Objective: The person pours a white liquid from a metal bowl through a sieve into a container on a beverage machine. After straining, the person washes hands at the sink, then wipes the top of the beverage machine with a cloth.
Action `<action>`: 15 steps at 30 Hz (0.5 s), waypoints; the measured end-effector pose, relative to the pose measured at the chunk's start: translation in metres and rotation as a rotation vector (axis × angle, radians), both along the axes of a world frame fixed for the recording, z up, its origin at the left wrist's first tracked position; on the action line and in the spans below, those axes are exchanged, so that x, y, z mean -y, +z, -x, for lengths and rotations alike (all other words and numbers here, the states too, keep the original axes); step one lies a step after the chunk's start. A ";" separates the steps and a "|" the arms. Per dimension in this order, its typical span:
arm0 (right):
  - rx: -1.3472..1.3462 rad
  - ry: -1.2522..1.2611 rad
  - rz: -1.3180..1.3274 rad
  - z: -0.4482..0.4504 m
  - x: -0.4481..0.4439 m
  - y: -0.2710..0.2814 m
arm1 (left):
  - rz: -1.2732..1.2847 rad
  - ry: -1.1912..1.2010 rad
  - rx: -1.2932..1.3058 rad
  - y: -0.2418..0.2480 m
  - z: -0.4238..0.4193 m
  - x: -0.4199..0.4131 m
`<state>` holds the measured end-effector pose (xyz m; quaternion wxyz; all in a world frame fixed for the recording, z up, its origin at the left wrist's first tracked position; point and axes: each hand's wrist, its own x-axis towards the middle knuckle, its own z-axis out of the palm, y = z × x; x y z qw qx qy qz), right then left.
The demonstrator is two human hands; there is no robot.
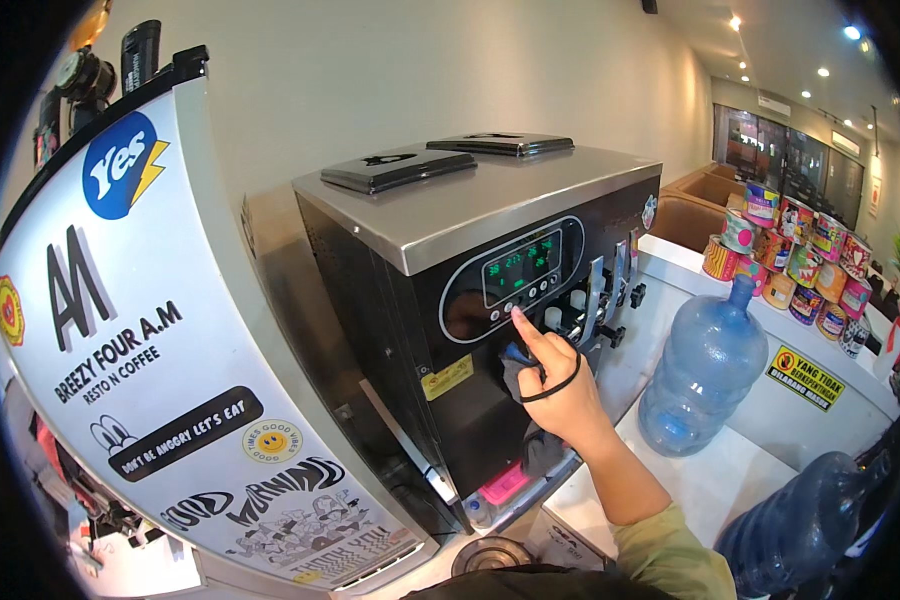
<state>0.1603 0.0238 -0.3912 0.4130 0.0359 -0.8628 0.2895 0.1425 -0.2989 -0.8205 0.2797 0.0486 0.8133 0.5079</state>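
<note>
My right hand (pixel 562 382) reaches up from the lower right, with a black elastic band (pixel 551 394) looped around it. Its index finger touches, or almost touches, a small round button in the lower row of a control panel (pixel 459 298). Green digits glow on the panel's display (pixel 521 264). This panel sits on the black front of a soft-serve ice cream machine (pixel 487 180) with a stainless steel top. Right of the panel are metal dispensing levers (pixel 594 296). Behind my hand hangs a dark grey cloth (pixel 541 450), partly hidden. My left hand is out of view.
A white cabinet with stickers (pixel 217 345) stands close on the left. At right, a blue water gallon bottle (pixel 701 375) stands on a white surface, and a darker one (pixel 795 517) leans nearer. Stacked colourful cans (pixel 802 262) line the counter. A pink container (pixel 504 484) sits below the machine.
</note>
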 end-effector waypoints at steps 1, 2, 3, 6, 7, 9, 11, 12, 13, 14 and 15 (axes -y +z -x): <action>0.038 -0.026 0.018 0.001 0.000 -0.002 | 0.009 0.008 0.019 0.000 -0.001 0.003; -0.034 0.004 0.026 0.003 0.001 -0.004 | 0.012 0.007 0.024 -0.001 -0.001 0.003; -0.061 0.005 0.044 0.004 0.001 -0.007 | 0.012 0.008 0.027 -0.001 -0.002 0.004; -0.127 -0.035 0.029 0.011 0.003 -0.010 | 0.013 0.009 0.037 -0.002 -0.002 0.008; -0.146 -0.053 0.014 0.015 0.004 -0.010 | 0.009 0.008 0.037 -0.002 -0.002 0.009; -0.118 -0.109 -0.033 0.017 0.006 -0.010 | 0.012 0.011 0.042 -0.002 -0.003 0.013; -0.099 -0.120 -0.035 0.016 0.006 -0.010 | 0.010 0.011 0.045 -0.002 -0.003 0.016; -0.127 -0.111 -0.040 0.015 0.006 -0.010 | 0.011 0.010 0.047 -0.002 -0.004 0.017; -0.152 -0.103 -0.047 0.013 0.007 -0.010 | 0.012 0.007 0.051 -0.002 -0.004 0.017; -0.178 -0.095 -0.055 0.011 0.009 -0.010 | 0.009 0.008 0.051 -0.002 -0.004 0.018; -0.206 -0.087 -0.064 0.009 0.012 -0.010 | 0.007 0.005 0.050 -0.002 -0.004 0.018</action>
